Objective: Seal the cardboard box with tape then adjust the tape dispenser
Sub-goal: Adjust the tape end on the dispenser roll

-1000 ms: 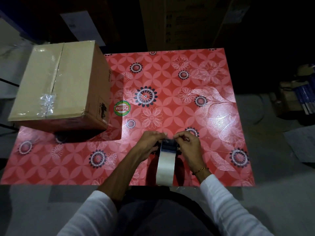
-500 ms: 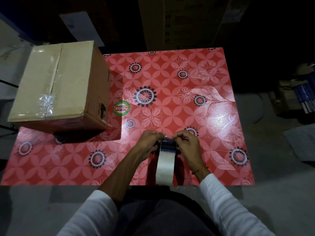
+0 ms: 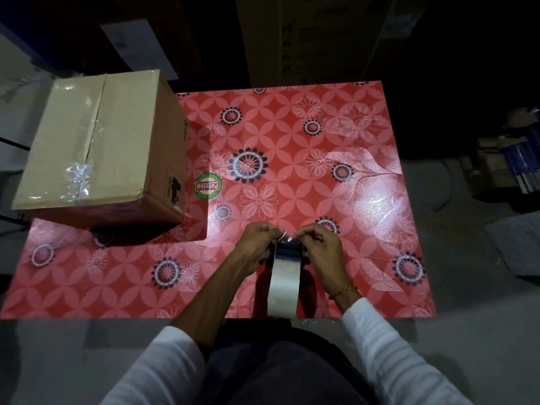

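Observation:
A brown cardboard box stands at the table's far left, its top flaps shut, with crumpled clear tape over the near end of the seam. At the near edge, the tape dispenser with its clear roll sits upright on the table. My left hand and my right hand pinch the loose tape end at the dispenser's far end, fingertips almost touching. The dispenser's front part is hidden under my fingers.
The red flowered table carries a round green-and-red sticker beside the box. Dark cartons stand behind the table. More boxes and blue items lie on the floor to the right.
Both hands stay at the dispenser's far end, with only small finger movements on the tape end. The box has not moved.

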